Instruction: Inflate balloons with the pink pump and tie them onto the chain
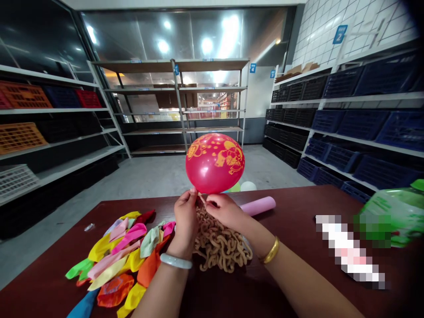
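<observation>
A blown-up red balloon [215,162] with yellow print floats just above my hands over the dark red table [291,247]. My left hand [185,218] pinches the balloon's neck from the left. My right hand [225,211] pinches a thin tan string end at the same neck from the right. A tangled heap of tan cord [220,245] lies on the table right under both hands.
A pile of several flat, uninflated balloons [121,258] lies left of my left arm. A pink cylinder [258,205] rests behind my right hand. A green bag [394,212] and a blurred patch sit at the right. Shelving racks with crates line both sides.
</observation>
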Motion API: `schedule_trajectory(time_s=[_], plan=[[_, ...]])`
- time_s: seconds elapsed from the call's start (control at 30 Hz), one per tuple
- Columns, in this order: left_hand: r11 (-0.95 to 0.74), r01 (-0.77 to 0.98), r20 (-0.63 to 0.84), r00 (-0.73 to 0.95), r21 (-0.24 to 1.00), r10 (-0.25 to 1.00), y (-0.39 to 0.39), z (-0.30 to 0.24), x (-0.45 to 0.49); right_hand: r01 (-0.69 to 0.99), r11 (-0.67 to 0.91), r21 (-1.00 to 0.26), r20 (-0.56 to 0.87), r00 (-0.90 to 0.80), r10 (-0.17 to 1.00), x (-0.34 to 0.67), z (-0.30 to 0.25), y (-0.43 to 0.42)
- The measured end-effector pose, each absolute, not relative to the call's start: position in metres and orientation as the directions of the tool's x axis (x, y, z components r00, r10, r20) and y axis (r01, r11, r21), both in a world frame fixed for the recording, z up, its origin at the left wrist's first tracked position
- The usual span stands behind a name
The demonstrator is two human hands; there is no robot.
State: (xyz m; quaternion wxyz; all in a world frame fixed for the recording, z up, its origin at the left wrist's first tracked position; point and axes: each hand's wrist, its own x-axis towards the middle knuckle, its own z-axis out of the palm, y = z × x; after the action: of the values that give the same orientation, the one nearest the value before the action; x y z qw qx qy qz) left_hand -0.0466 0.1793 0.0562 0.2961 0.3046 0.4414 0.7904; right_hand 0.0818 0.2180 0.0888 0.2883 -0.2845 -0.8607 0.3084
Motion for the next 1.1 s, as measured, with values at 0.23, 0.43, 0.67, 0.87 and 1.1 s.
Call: schedule_trajectory(time_s=[0.23,0.43,0.67,0.87,1.1], plan=[[-0.424,-0.224,0.219,-0.601,0.877,0.769,0.184,0.054,-0.033,0.388,0.611,-0.690,0.470,-0.403,0.786,0.075,0.072,0.223],[-0.366,-0.189,0.221,-0.525,0.911,0.822,0.184,0.054,-0.032,0.086,0.418,-0.905,0.372,-0.318,0.872,0.067,0.048,0.238],[-0.135,0.419,0.386,-0.603,0.898,0.698,0.179,0.057,-0.053,0.023,0.305,-0.952,0.286,-0.283,0.915,0.065,0.054,0.258],[-0.164,0.375,0.369,-0.578,0.912,0.728,0.181,0.052,-0.046,0.121,0.202,-0.972,0.152,-0.335,0.930,0.057,0.074,0.317],[-0.315,0.394,0.498,-0.568,0.864,0.656,0.172,0.059,-0.041,0.271,0.370,-0.889,0.198,-0.501,0.842,0.027,0.056,0.313]])
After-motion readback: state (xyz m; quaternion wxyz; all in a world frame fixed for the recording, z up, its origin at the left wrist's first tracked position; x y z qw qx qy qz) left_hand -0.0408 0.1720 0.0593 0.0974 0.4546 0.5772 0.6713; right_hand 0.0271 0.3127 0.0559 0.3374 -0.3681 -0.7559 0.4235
